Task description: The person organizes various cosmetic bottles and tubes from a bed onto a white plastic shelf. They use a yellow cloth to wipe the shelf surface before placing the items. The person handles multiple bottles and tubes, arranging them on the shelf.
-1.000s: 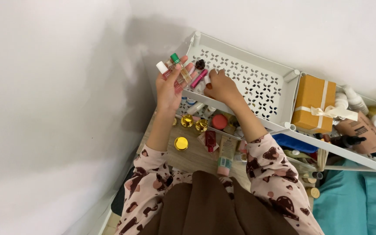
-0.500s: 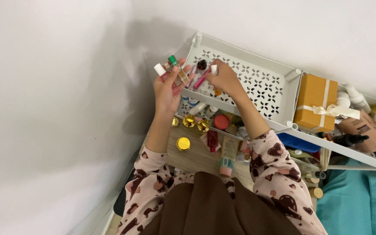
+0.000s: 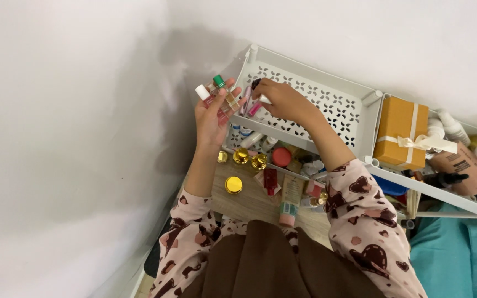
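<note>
My left hand is raised with the forearm climbing straight up from my patterned sleeve, palm turned toward me, fingers curled shut around a fan of small glass vials. One vial with a green cap sticks up above my fingertips, and one with a white cap pokes out just to the left of it. A pink tube leans off the right side of that bundle, between my two hands.

My right hand reaches forward and leftward, wrist bent, knuckles up, resting over the front rim of the white perforated basket. Its fingertips pinch a small white-tipped piece just right of the pink tube; the fingers are closed on it, though I cannot tell exactly what the piece is.

Below my left hand, on the wooden shelf, stand three gold-capped jars, with a yellow lid nearer my elbow. Under my right forearm lie a red-lidded pot, a small red bottle and a pale tube. Well off to the right of my right hand, beyond the basket, sits an orange gift box tied with a cream ribbon.
</note>
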